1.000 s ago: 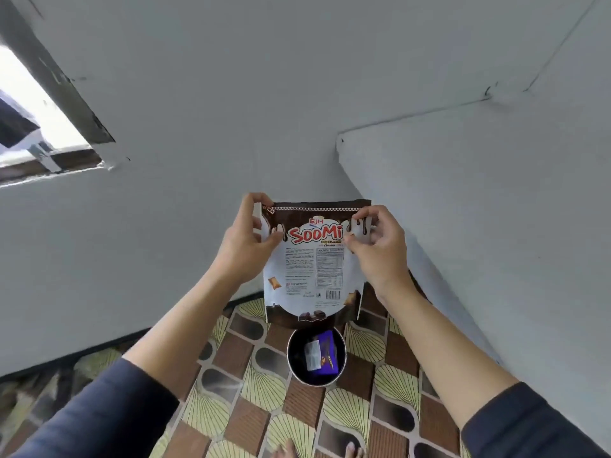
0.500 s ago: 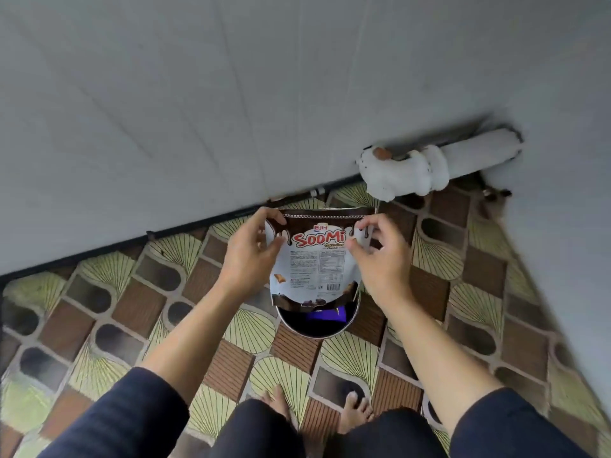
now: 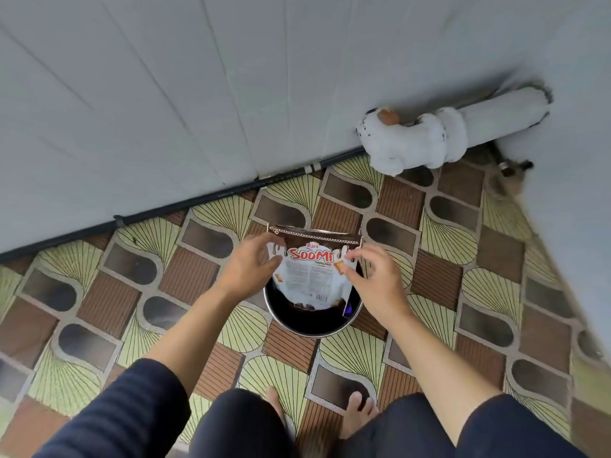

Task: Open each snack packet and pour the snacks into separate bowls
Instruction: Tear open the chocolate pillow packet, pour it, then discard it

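Note:
A brown and white Soomi snack packet (image 3: pixel 310 276) is held upright over a round dark bowl (image 3: pixel 307 325) on the patterned floor. My left hand (image 3: pixel 248 266) pinches the packet's upper left side. My right hand (image 3: pixel 373 276) pinches its upper right side, the other fingers spread. The packet's top edge looks sealed. A purple packet (image 3: pixel 347 309) lies inside the bowl, mostly hidden behind the Soomi packet.
A grey wall (image 3: pixel 165 110) runs along the far side, with a black cable (image 3: pixel 198 200) at its base. A white pipe joint (image 3: pixel 429 137) juts out of the corner at the right. My knees and bare feet (image 3: pixel 357 408) are just below the bowl.
The view has tilted down from the wall to the floor. Both hands have lowered the Soomi packet toward the bowl, and it now covers most of the purple packet.

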`<act>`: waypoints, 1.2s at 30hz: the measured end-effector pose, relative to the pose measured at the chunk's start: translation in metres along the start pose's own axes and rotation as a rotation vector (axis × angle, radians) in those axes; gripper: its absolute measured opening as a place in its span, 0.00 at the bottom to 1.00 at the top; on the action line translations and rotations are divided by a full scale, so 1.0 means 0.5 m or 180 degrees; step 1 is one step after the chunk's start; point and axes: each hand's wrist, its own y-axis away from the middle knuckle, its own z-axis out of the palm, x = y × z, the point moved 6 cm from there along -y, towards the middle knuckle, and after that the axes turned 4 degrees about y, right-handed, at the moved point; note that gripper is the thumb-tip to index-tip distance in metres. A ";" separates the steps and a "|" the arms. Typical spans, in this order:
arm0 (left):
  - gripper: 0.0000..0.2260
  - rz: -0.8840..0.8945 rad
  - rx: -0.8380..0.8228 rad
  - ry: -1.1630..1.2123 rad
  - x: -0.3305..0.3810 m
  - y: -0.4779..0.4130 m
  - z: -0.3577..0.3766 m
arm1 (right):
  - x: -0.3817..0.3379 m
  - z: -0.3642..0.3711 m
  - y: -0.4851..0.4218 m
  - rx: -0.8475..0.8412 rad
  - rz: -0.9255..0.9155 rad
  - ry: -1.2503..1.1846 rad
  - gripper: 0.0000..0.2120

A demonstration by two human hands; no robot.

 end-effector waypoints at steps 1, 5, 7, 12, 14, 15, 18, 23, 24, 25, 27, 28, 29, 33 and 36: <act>0.10 0.0044 -0.0016 -0.0007 0.013 0.009 -0.015 | -0.017 -0.013 0.004 0.0019 -0.0003 -0.0010 0.08; 0.07 0.0211 -0.0039 0.0080 0.103 0.061 -0.100 | -0.125 -0.087 0.027 0.0132 -0.0219 0.0081 0.07; 0.07 0.0294 -0.0029 0.0111 0.159 0.098 -0.143 | -0.190 -0.132 0.046 0.0187 -0.0317 0.0049 0.06; 0.04 0.0636 0.0062 0.0098 0.339 0.227 -0.263 | -0.392 -0.256 0.126 0.0108 -0.0621 -0.0083 0.08; 0.03 0.0823 0.0092 0.0060 0.435 0.292 -0.326 | -0.493 -0.335 0.171 0.0187 -0.0775 -0.0153 0.07; 0.04 0.0933 0.0128 0.0033 0.488 0.325 -0.363 | -0.542 -0.380 0.195 0.0237 -0.0829 -0.0210 0.07; 0.04 0.1340 0.0236 -0.0044 0.660 0.427 -0.470 | -0.676 -0.531 0.272 0.0508 -0.0992 -0.0415 0.06; 0.03 0.2121 0.0392 -0.0155 0.939 0.573 -0.598 | -0.830 -0.768 0.384 0.1131 -0.1183 -0.0497 0.05; 0.03 0.2288 0.0393 -0.0200 0.989 0.595 -0.609 | -0.847 -0.811 0.406 0.1273 -0.1210 -0.0461 0.04; 0.03 0.2438 0.0393 -0.0245 1.038 0.615 -0.616 | -0.861 -0.854 0.428 0.1425 -0.1231 -0.0427 0.04; 0.04 0.2712 0.0390 -0.0262 1.127 0.647 -0.619 | -0.876 -0.936 0.467 0.1746 -0.1272 -0.0404 0.03; 0.05 0.2843 0.0398 -0.0235 1.167 0.658 -0.613 | -0.876 -0.975 0.485 0.1908 -0.1279 -0.0402 0.03; 0.05 0.2967 0.0405 -0.0227 1.206 0.670 -0.603 | -0.873 -1.012 0.504 0.2070 -0.1281 -0.0401 0.03; 0.03 0.3280 0.0160 -0.0248 1.339 0.707 -0.509 | -0.822 -1.147 0.585 0.2576 -0.1183 -0.0315 0.02; 0.03 0.3467 -0.0124 -0.0271 1.425 0.737 -0.407 | -0.752 -1.238 0.644 0.2827 -0.0997 -0.0224 0.02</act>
